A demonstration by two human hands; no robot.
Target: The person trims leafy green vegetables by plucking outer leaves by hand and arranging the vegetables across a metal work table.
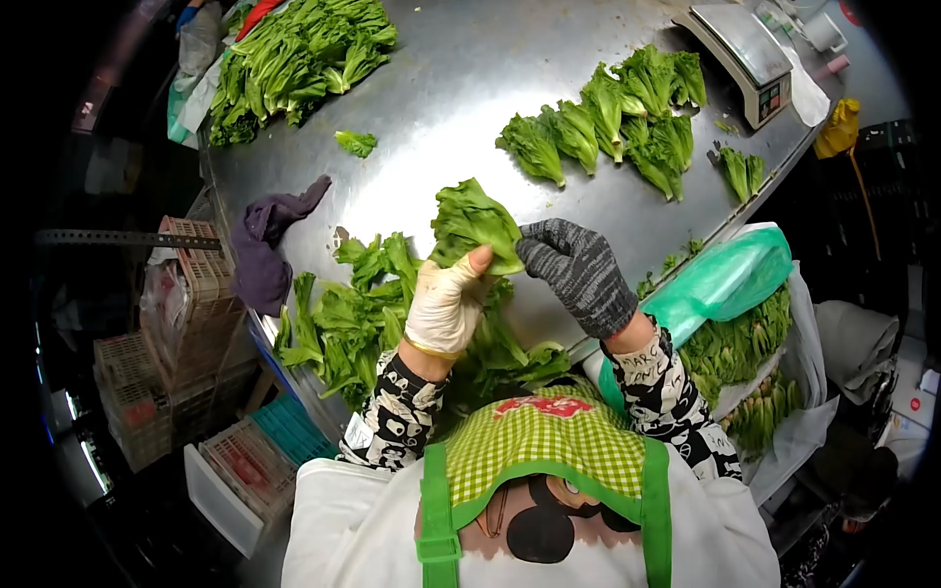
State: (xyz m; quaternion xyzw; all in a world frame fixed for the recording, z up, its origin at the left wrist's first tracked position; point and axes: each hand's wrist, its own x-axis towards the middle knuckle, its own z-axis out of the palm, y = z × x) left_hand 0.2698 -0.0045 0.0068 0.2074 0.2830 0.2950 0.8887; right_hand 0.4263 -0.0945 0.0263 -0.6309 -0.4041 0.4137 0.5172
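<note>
My left hand (449, 302), in a whitish glove with the thumb tip bare, is closed around a small head of green lettuce (472, 225), held above the metal table. My right hand (578, 271), in a grey knitted glove, pinches the right edge of the same lettuce; its fingertips are partly hidden. Loose lettuce leaves (355, 328) lie in a heap under and left of my left hand. Farther back on the right, several trimmed lettuce heads (608, 113) lie in a group.
A large lettuce pile (299, 64) sits at the back left, a weighing scale (750, 64) at the back right. A purple cloth (263, 250) hangs over the left edge. Beside my right arm stands a lined container of lettuce (745, 338). Plastic crates (191, 304) are stacked left.
</note>
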